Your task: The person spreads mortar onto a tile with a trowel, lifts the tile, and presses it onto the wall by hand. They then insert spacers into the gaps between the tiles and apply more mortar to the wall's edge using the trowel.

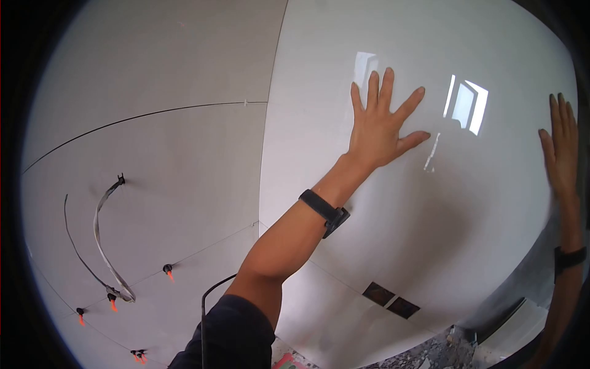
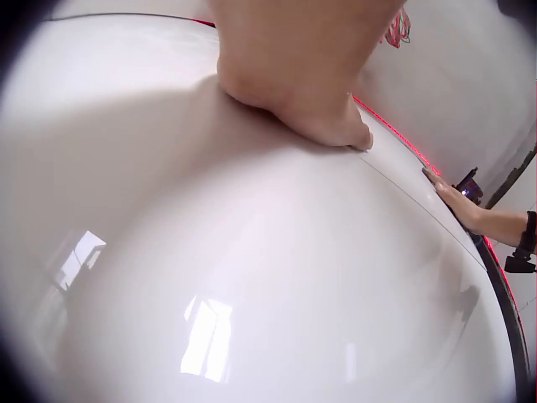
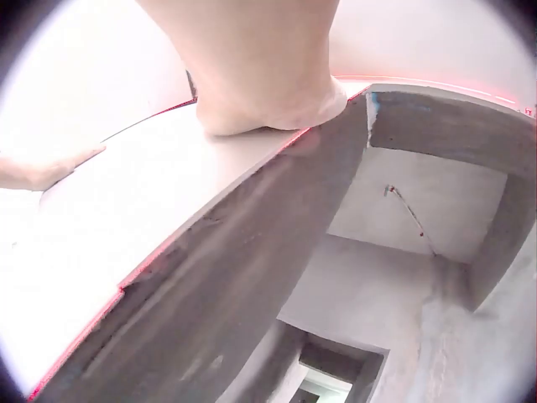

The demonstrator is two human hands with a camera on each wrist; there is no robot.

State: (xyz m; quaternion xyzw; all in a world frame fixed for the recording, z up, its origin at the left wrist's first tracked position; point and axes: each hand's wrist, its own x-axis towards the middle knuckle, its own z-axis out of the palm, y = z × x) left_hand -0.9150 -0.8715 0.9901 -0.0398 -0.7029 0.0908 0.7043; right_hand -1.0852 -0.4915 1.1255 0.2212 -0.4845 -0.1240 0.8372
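A large glossy white wall tile (image 1: 344, 203) fills the right side of the head view and reflects bright windows. Fingers spread wide, my left hand (image 1: 381, 132) lies flat against its upper middle. My right hand (image 1: 562, 150) rests with straight fingers at the tile's right edge. The left wrist view shows the heel and thumb of the left hand (image 2: 310, 109) on the shiny surface. Beside a dark bare strip of wall (image 3: 226, 243), the right hand (image 3: 273, 105) meets the tile edge in the right wrist view; its fingertips are hidden there. Neither hand holds anything.
Matte tiles (image 1: 153, 55) with thin joints cover the left side. Loose cables (image 1: 101, 227) stick out there, and several black clips with orange tips (image 1: 168, 270) sit along the joints. Two dark square openings (image 1: 391, 299) lie low in the wall. Rubble (image 1: 442, 350) covers the floor.
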